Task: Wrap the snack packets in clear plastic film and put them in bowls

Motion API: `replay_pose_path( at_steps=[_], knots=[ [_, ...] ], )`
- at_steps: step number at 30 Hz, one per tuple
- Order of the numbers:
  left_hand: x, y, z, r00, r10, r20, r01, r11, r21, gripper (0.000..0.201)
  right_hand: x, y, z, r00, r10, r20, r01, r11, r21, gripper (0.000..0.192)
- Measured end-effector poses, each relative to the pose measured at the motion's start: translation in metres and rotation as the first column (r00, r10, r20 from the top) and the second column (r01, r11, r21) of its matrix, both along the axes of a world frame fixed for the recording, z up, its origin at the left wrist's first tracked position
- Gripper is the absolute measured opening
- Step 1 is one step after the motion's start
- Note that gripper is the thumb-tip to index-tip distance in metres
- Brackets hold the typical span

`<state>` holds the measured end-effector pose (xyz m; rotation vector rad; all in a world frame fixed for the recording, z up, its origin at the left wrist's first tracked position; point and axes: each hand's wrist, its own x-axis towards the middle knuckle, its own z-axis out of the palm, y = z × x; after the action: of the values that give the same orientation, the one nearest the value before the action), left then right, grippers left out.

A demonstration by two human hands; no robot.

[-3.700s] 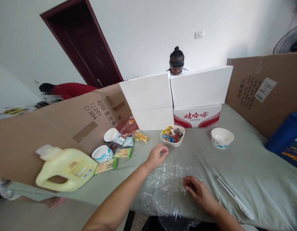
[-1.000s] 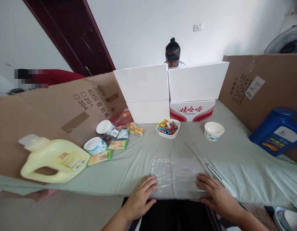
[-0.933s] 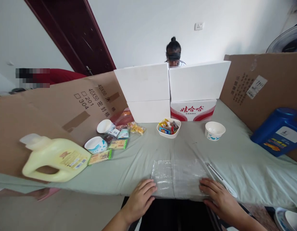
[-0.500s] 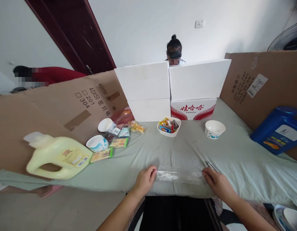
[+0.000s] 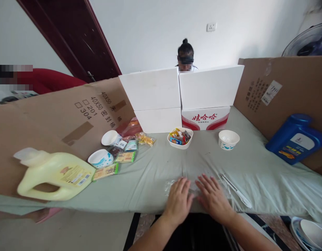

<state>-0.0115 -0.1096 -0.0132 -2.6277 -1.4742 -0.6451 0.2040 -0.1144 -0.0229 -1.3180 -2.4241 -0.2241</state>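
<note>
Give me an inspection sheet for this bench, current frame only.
Surface: table under a wrinkled pale green cloth.
Job's things: clear plastic film, flattened at the near edge.
Clutter: yellow jug, blue jug, bowl of snacks, empty bowl, snack packets, thin silver tool.
Hands: left hand and right hand flat on the film, fingers spread.
Cables: nothing seen.
Surroundings: cardboard screens, white boxes, a person behind.

Both hands lie flat, side by side, left hand (image 5: 178,201) and right hand (image 5: 213,198), pressing clear plastic film (image 5: 196,185) at the surface's (image 5: 254,167) near edge; a snack bowl (image 5: 180,137) sits farther back.
</note>
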Motion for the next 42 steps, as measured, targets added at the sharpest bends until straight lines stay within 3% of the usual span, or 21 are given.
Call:
replay_pose_path(
  at_steps=[2, 5, 8, 11, 14, 17, 19, 22, 24, 27, 30, 32, 34, 37, 42],
  knots=[
    [0.009, -0.008, -0.007, 0.995, -0.089, -0.054, 0.083, 0.991, -0.103, 0.067, -0.002, -0.001, -0.006, 0.995, 0.093, 0.024, -0.090, 0.990, -0.104, 0.060],
    [-0.003, -0.011, -0.014, 0.985, -0.130, -0.113, 0.103, 0.970, -0.219, 0.082, 0.019, -0.006, -0.018, 0.999, 0.032, 0.040, -0.025, 0.986, -0.166, 0.069],
    [-0.023, -0.007, -0.013, 0.980, -0.145, -0.139, 0.106, 0.961, -0.256, 0.075, 0.049, -0.016, -0.026, 0.998, -0.058, 0.030, 0.061, 0.991, -0.117, 0.071],
    [-0.026, -0.008, -0.005, 0.988, -0.115, -0.104, 0.090, 0.972, -0.218, 0.069, 0.064, -0.032, -0.028, 0.997, -0.074, -0.021, 0.072, 0.995, -0.067, 0.062],
    [-0.004, -0.019, 0.001, 0.988, -0.150, 0.035, 0.154, 0.975, -0.159, 0.055, 0.060, -0.051, -0.024, 0.997, -0.052, -0.059, 0.048, 0.996, -0.080, 0.047],
    [0.028, -0.037, 0.001, 0.928, -0.341, 0.154, 0.363, 0.919, -0.155, 0.051, 0.050, -0.068, -0.016, 0.995, -0.012, -0.096, 0.000, 0.992, -0.127, 0.047],
    [0.042, -0.046, -0.003, 0.894, -0.406, 0.189, 0.437, 0.885, -0.163, 0.051, 0.047, -0.075, -0.007, 0.990, 0.032, -0.136, -0.055, 0.984, -0.171, 0.042],
    [0.047, -0.053, -0.008, 0.871, -0.395, 0.293, 0.451, 0.878, -0.158, 0.030, 0.048, -0.078, 0.012, 0.968, 0.115, -0.222, -0.163, 0.964, -0.212, 0.025],
    [0.042, -0.056, -0.012, 0.817, -0.391, 0.424, 0.498, 0.849, -0.177, 0.027, 0.047, -0.075, 0.026, 0.942, 0.132, -0.308, -0.208, 0.951, -0.227, 0.021],
    [0.033, -0.060, -0.020, 0.714, -0.243, 0.656, 0.526, 0.805, -0.274, 0.031, 0.034, -0.060, 0.044, 0.876, 0.065, -0.477, -0.262, 0.896, -0.359, 0.020],
    [0.033, -0.061, -0.033, 0.529, 0.102, 0.843, 0.494, 0.770, -0.404, 0.038, 0.003, -0.029, 0.049, 0.825, -0.089, -0.559, -0.240, 0.839, -0.488, 0.017],
    [0.034, -0.058, -0.039, 0.378, 0.303, 0.875, 0.501, 0.728, -0.468, 0.047, -0.022, -0.004, 0.045, 0.856, -0.150, -0.494, -0.159, 0.835, -0.528, 0.018],
    [0.034, -0.054, -0.042, 0.280, 0.412, 0.867, 0.481, 0.722, -0.498, 0.057, -0.045, 0.019, 0.039, 0.915, -0.134, -0.380, -0.107, 0.828, -0.550, 0.017],
    [0.028, -0.052, -0.041, 0.269, 0.434, 0.860, 0.392, 0.766, -0.509, 0.066, -0.072, 0.038, 0.028, 0.957, -0.103, -0.271, -0.068, 0.828, -0.556, 0.015],
    [0.014, -0.067, -0.037, 0.390, 0.389, 0.835, 0.304, 0.801, -0.515, 0.072, -0.085, 0.037, 0.019, 0.982, -0.112, -0.150, 0.013, 0.841, -0.540, 0.019]
  ],
)
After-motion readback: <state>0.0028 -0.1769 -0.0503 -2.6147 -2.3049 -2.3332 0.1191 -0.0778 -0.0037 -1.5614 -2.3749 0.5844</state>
